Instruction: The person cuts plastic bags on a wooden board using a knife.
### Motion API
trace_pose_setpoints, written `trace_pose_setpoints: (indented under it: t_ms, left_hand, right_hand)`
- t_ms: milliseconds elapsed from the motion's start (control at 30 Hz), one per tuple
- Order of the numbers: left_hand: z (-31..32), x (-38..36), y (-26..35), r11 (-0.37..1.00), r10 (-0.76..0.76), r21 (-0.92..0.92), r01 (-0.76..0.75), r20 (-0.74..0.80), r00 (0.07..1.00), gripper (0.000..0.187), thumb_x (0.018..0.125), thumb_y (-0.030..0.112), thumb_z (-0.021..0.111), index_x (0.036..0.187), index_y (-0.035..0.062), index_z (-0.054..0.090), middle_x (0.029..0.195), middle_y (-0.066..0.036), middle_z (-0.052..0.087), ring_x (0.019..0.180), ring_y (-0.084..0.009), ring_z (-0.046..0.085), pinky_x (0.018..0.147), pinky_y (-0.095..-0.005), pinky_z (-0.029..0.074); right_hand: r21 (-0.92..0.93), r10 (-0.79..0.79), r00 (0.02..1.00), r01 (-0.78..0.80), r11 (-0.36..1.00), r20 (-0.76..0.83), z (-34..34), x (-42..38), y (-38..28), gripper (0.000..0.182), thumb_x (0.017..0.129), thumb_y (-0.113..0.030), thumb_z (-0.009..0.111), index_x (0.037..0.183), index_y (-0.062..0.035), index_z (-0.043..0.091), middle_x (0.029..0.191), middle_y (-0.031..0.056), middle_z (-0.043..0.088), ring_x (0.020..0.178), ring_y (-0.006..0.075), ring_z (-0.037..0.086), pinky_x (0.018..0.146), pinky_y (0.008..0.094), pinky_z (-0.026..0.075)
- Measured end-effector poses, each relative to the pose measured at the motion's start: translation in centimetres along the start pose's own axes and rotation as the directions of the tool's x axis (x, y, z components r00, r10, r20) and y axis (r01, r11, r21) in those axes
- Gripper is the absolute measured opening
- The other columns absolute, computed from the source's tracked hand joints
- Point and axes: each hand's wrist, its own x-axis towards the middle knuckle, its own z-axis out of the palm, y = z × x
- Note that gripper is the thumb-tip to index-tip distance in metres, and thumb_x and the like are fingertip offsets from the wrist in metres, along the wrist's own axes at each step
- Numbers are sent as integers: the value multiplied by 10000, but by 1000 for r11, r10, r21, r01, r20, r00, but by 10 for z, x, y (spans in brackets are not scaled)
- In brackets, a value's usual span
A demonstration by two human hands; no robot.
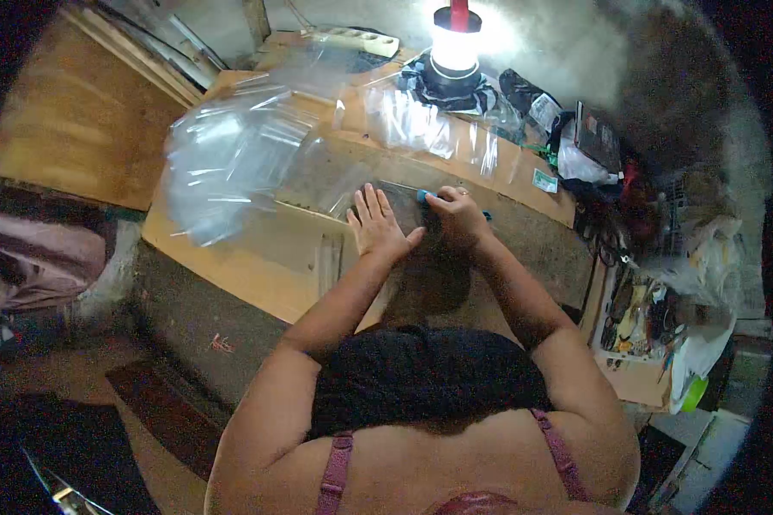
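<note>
My left hand [376, 225] lies flat with its fingers stretched out on the work surface, at the edge of a clear plastic sheet [328, 184]. Close to its right, my right hand [460, 218] is closed around a blue-handled tool [423, 196]. From the blue part a thin, straight metal piece points left toward my left fingertips; most of the handle is hidden in my grip. A large fanned pile of clear plastic sheets [232, 159] spreads over the board to the left of my hands.
A bright lamp [455, 53] stands at the back of the wooden table [232, 279], near more clear plastic [412, 120]. A power strip [352, 39] lies at the far edge. To the right are dark bags [532, 103] and a box of small tools [636, 313].
</note>
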Motion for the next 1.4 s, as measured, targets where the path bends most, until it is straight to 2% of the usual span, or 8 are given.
trace_pose_setpoints:
  t_ms: [67,167,400,567,733,900,1000,1400]
  left_hand:
    - [10,4,0,999,-25,39,22,66,998,865,724,511,471,1295,-12,85,1371,-150,18,1256,-336,21,991,-476,73]
    - [44,14,-10,993,37,114,-13,-211,977,529,802,180,381,1271,24,194,1359,-142,114,1238,-327,135,975,-457,165]
    - [27,28,-23,977,207,19,-213,-331,921,252,773,178,432,982,68,520,1102,-104,480,925,-280,480,669,-388,462]
    - [22,12,3,902,431,7,-433,-114,895,153,759,178,430,732,88,551,893,-104,542,722,-244,524,590,-327,464]
    - [44,-17,26,685,517,-308,-660,-432,739,98,677,180,511,667,84,531,794,-124,530,661,-248,530,521,-351,441]
    - [0,6,-26,995,87,-4,-97,-403,911,685,724,431,502,1236,27,293,1296,-175,255,1198,-324,229,950,-476,208]
    - [2,21,-52,998,47,54,-39,-161,986,804,722,552,432,1292,40,188,1358,-139,124,1246,-301,122,969,-497,144]
    - [3,13,-57,982,183,68,-176,-123,975,767,709,491,505,1276,45,243,1349,-135,152,1233,-295,157,981,-433,171]
  right_hand:
    - [20,11,999,-12,1000,46,11,20,1,317,688,-115,518,1004,-133,523,914,117,506,868,305,492,703,363,452]
    - [0,-7,998,7,1000,58,20,53,-9,313,709,-129,500,1021,-118,523,981,134,496,936,320,475,764,377,435]
    - [-21,26,992,-24,1000,126,7,67,-18,333,716,-114,480,1046,-117,519,1019,156,491,983,326,461,812,372,408]
    - [-21,9,979,-5,1000,206,-12,26,-5,264,707,-94,501,969,-99,536,865,111,519,888,289,502,745,361,425]
    - [-4,-29,999,30,1000,32,-26,-16,-3,283,700,-56,507,974,-125,528,811,94,509,767,275,519,651,354,446]
    - [66,-86,996,86,994,2,-10,-7,5,337,689,-76,524,1016,-160,519,869,102,515,792,292,513,658,354,451]
    - [114,-153,988,155,981,-24,8,4,11,381,672,-94,536,1042,-176,511,907,116,508,819,312,505,684,363,447]
    - [55,-20,997,16,998,74,22,54,-11,293,731,-123,472,1018,-133,533,943,147,493,893,340,492,751,391,430]
